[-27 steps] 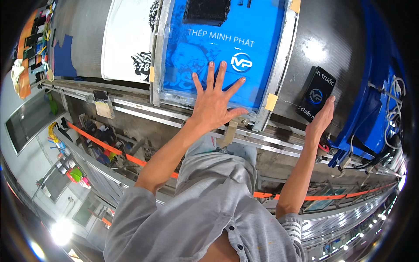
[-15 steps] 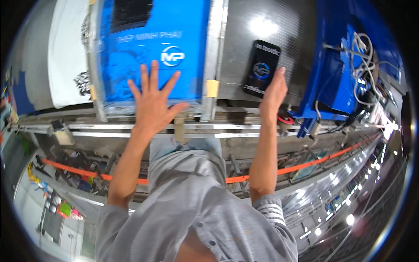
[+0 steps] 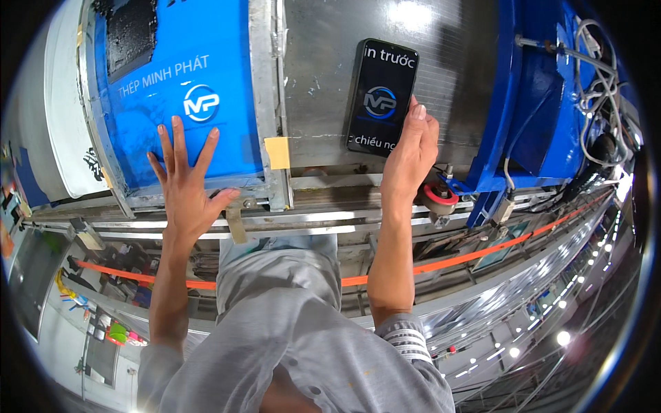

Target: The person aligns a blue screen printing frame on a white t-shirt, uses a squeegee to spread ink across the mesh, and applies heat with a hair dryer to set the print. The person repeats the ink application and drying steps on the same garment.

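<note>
My left hand [image 3: 184, 196] lies open with fingers spread on the near part of a blue printing screen [image 3: 231, 82]. The screen has a pale metal frame [image 3: 274, 103], a round printed logo and light lettering, and a patch of dark ink [image 3: 132, 38] at its far left. To the right of that frame, my right hand [image 3: 411, 155] is closed on the lower right edge of a black smartphone [image 3: 381, 131]. Its lit display faces up and shows a similar logo with white text. The phone is over a grey metal surface [image 3: 320, 62]; the fingers beneath it are hidden.
A white sheet with black marks [image 3: 65, 103] lies left of the screen. Metal rails [image 3: 323, 230] run along the near edge. On the right stand a blue machine part [image 3: 492, 103], tangled pale cables [image 3: 595, 89] and a red-rimmed wheel [image 3: 439, 198]. An orange bar [image 3: 454, 261] crosses below.
The view has shifted, so the screen and both hands appear farther left. The phone looks larger and nearer. My left hand stays spread on the screen, and my right hand keeps hold of the phone.
</note>
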Demonstrator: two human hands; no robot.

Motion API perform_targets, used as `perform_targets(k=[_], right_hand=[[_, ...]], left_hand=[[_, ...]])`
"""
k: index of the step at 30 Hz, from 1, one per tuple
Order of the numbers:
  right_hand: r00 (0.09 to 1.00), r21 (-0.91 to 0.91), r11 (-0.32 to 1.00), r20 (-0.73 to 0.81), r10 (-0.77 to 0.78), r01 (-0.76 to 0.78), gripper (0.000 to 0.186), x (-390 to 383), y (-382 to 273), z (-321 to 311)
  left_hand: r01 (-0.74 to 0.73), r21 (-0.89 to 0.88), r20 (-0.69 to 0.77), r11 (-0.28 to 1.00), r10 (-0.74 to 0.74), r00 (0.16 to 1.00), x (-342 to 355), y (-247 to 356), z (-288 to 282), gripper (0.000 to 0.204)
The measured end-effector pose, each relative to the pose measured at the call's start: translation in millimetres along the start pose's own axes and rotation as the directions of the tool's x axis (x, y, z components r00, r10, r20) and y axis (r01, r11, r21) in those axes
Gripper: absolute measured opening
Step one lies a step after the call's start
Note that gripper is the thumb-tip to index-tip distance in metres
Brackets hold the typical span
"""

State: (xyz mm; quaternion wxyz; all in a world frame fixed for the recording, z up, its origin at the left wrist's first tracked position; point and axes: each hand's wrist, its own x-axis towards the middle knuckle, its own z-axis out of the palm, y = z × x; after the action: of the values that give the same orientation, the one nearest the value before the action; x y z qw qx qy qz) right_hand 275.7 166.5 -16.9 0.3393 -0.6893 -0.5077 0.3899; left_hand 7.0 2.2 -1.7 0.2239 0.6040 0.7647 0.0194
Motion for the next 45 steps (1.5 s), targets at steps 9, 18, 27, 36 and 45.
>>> perform_targets(k=[9, 18, 27, 36, 45], right_hand=[[0.959, -0.365, 0.891, 0.025, -0.281, 0.271, 0.035, -19.2, -8.4, -14.0], [0.906, -0.36, 0.848, 0.318, -0.28, 0.389, 0.074, -85.0, -42.2, 82.4], [0.891, -0.375, 0.815, 0.289, -0.351, 0.442, 0.056, -83.2, -31.8, 103.8], [0.873, -0.387, 0.785, 0.282, -0.398, 0.483, 0.052, -79.9, -34.1, 104.9], [0.842, -0.394, 0.746, 0.301, -0.447, 0.537, 0.054, -74.9, -29.0, 102.9]], left_hand=[[-0.002, 0.025, 0.067, 1.0, 0.0, 0.998, -15.9, 0.2, 0.2, 0.097], [0.037, -0.035, 0.113, 0.999, -0.033, 0.993, -8.1, 1.0, -9.5, 0.097], [0.027, -0.081, 0.09, 0.996, -0.02, 0.996, -7.2, -7.1, -8.6, 0.097], [0.016, -0.09, 0.079, 0.996, -0.009, 0.997, -3.7, -8.0, -5.9, 0.098], [0.025, -0.13, 0.073, 0.991, -0.016, 0.997, -3.2, -6.6, -4.7, 0.097]])
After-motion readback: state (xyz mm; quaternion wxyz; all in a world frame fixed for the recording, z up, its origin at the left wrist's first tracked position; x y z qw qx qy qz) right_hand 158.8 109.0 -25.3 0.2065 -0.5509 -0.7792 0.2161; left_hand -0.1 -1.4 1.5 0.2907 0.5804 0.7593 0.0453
